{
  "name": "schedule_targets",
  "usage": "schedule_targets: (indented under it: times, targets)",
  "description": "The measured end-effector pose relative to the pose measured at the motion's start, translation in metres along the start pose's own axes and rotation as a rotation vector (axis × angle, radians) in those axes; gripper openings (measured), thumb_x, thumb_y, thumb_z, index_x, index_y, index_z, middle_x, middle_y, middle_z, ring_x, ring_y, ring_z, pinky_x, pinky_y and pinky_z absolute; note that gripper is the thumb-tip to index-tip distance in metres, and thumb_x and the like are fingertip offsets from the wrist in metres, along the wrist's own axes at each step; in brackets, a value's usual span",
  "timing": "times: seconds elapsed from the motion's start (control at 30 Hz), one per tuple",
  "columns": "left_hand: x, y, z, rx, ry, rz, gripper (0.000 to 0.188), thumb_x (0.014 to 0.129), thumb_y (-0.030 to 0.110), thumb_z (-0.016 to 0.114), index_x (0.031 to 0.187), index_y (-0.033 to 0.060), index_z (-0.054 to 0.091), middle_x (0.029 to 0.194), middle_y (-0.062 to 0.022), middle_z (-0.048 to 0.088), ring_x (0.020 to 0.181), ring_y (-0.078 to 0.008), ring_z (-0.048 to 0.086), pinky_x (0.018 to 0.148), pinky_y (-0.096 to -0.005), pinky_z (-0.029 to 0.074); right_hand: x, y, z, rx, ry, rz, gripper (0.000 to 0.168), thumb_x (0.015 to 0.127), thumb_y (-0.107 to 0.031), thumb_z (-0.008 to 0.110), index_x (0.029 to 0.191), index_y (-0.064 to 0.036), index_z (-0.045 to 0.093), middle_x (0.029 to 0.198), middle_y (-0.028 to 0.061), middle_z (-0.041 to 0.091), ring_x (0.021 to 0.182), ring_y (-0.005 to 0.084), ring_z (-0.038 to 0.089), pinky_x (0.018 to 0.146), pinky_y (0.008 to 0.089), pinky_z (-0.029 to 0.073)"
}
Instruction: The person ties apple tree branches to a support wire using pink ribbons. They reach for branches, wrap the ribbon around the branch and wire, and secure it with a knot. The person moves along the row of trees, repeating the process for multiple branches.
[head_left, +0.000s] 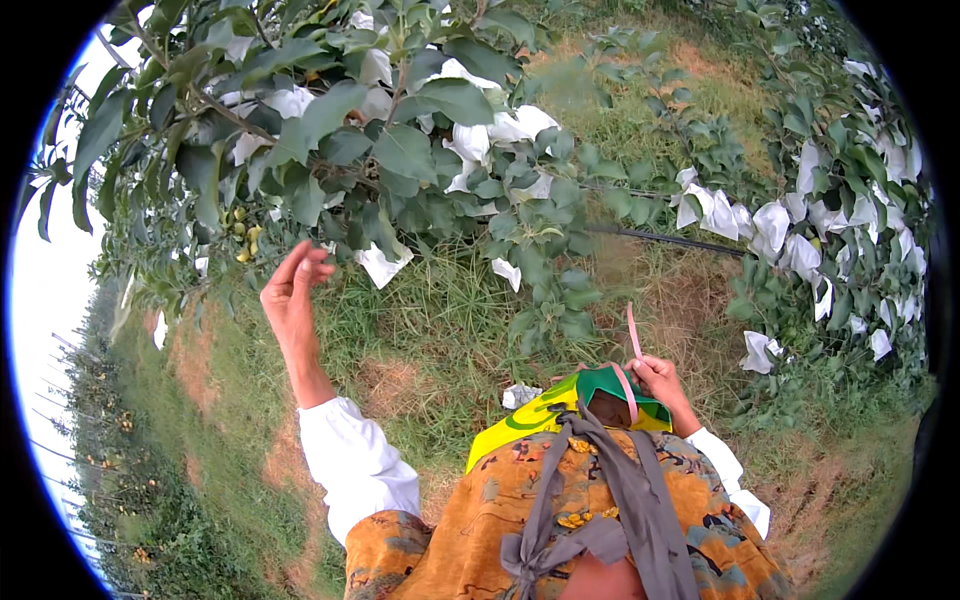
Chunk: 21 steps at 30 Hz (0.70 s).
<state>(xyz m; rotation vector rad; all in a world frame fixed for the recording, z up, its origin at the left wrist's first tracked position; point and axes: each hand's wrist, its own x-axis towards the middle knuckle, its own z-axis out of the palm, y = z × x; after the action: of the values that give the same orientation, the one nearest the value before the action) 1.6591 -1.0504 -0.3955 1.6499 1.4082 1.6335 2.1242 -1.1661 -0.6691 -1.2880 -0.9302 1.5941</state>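
My left hand (294, 292) is raised below the leafy branch of a fruit tree (405, 154), fingers loosely curved and nothing visible in them. White fruit bags (471, 142) hang among the leaves above it, and another white bag (382, 264) hangs just to its right. Down by my waist, my right hand (658, 379) grips a thin pink strip (634, 330) that sticks up from the fingers. Beside that hand is a yellow and green bag (525, 420) worn at my front, its mouth gaping. A second pink strip (625, 391) loops over the bag's opening.
Small yellow-green fruits (251, 241) hang left of my left hand. A dark pipe (667, 238) crosses behind the foliage. Many more white bags (787, 232) fill the branches at right. Grass (435, 322) covers the ground, where a pale crumpled packet (520, 396) shows beyond the bag.
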Motion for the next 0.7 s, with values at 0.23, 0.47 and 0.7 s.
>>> schedule_targets:
  times: [0.23,0.47,0.7]
  targets:
    - [0.05,-0.022,0.022,-0.353,0.15,0.049,0.046,0.086,0.007,0.061,0.129,0.001,0.044,0.124,-0.009,0.054,0.109,-0.0165,0.053,0.09,-0.0313,0.044,-0.001,-0.012,-0.013,-0.013,-0.063,-0.013,0.019,0.093,-0.017,0.052,0.091,-0.002,0.064,0.065,-0.0037,0.054,0.045,0.0021,0.036,0.04,0.0187,0.026]
    - [0.058,0.0,0.08,-0.205,0.026,0.147,0.035,0.084,0.001,0.06,0.118,-0.0015,0.054,0.11,-0.0074,0.062,0.103,-0.0141,0.055,0.092,-0.0274,0.041,-0.007,-0.022,-0.013,-0.029,-0.013,-0.011,0.019,0.093,-0.018,0.052,0.092,-0.003,0.064,0.066,-0.0032,0.054,0.044,0.0016,0.036,0.039,0.0184,0.025]
    - [0.012,0.0,0.225,0.034,-0.328,0.561,0.025,0.075,-0.002,0.057,0.098,0.0045,0.064,0.086,-0.0144,0.063,0.079,-0.0301,0.061,0.07,-0.0372,0.05,-0.027,-0.114,0.044,-0.164,0.171,-0.376,0.02,0.093,-0.019,0.052,0.094,-0.002,0.063,0.067,-0.0033,0.05,0.051,0.0016,0.037,0.044,0.0183,0.028]
